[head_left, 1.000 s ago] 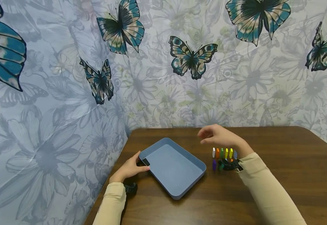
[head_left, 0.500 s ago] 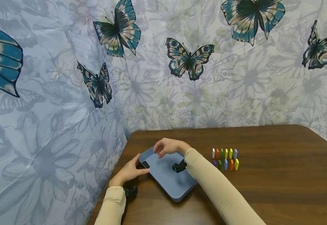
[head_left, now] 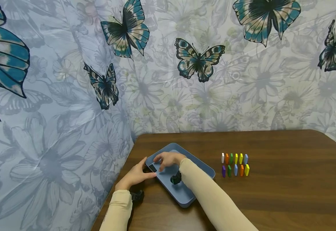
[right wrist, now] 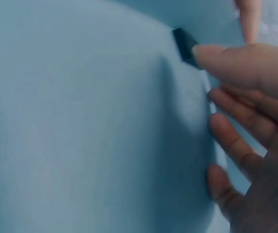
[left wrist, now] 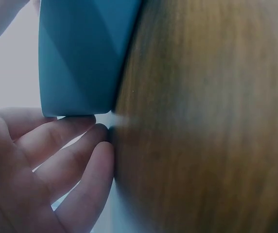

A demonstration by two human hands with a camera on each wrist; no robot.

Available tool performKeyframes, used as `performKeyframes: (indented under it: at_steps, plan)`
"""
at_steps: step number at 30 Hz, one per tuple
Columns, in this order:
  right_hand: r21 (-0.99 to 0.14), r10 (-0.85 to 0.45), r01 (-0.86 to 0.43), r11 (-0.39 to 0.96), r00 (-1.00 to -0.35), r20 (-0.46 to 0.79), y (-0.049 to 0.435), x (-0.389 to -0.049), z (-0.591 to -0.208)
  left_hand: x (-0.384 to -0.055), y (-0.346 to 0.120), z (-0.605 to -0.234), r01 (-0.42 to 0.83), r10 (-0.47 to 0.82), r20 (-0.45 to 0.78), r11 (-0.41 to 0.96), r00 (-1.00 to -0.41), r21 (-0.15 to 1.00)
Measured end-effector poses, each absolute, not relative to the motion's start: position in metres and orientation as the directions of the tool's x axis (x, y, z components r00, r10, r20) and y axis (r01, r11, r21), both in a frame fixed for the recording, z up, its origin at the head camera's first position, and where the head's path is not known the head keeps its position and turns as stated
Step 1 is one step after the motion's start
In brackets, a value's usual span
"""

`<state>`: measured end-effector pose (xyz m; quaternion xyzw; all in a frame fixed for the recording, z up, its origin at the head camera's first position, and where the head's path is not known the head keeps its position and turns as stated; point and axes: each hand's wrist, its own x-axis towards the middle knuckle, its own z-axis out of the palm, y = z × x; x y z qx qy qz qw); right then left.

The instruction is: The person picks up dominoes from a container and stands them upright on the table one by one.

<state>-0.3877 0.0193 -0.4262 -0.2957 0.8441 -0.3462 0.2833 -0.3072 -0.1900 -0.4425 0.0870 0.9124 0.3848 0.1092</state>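
Observation:
A blue-grey rectangular tray lies turned at an angle on the table. My left hand grips its left end, with the thumb at the near side. In the left wrist view, fingers rest against the tray's outer wall. A small black rectangular piece sits inside at that end. Just right of it, my right hand reaches down into the tray, fingers loosely bent. From the right wrist, my thumb tip overlaps the black piece; the other fingers hang spread near the tray wall, the index hidden.
Right of the tray, several small coloured blocks stand upright in two rows on the brown wooden table. A wall hanging with butterflies runs behind and to the left. A black wrist strap hangs over the tray floor.
My right hand has swung left from behind the coloured blocks and lowered into the tray beside the black piece. The left hand keeps its grip on the tray.

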Motion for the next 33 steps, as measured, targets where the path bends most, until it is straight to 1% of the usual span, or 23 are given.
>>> performKeyframes:
  at_steps: [6, 10, 19, 23, 27, 33]
  plan:
    - [-0.713, -0.667, -0.319, 0.624, -0.693, -0.274, 0.01, -0.381, -0.43, -0.306, -0.189, -0.443, 0.077, 0.244, -0.131, 0.692, -0.961, 0.718]
    - [-0.711, -0.65, -0.309, 0.632, -0.711, -0.269, 0.005, -0.378, -0.43, -0.307, -0.189, -0.443, 0.084, 0.245, -0.122, 0.689, -0.962, 0.72]
    - [-0.696, -0.645, -0.336, 0.635, -0.725, -0.24, 0.003, -0.379, -0.433, -0.308, -0.19, -0.442, 0.082, 0.24, -0.124, 0.697, -0.963, 0.712]
    - [-0.705, -0.642, -0.325, 0.63, -0.729, -0.237, 0.002, -0.378, -0.435, -0.308, -0.191, -0.443, 0.079, 0.245, -0.131, 0.693, -0.961, 0.717]
    - [-0.754, -0.657, -0.311, 0.579, -0.726, -0.205, 0.001, -0.379, -0.435, -0.309, -0.191, -0.443, 0.087, 0.247, -0.12, 0.689, -0.962, 0.719]
    - [-0.852, -0.715, -0.253, 0.458, -0.675, -0.183, 0.001, -0.379, -0.436, -0.31, -0.191, -0.441, 0.089, 0.246, -0.121, 0.698, -0.962, 0.711]
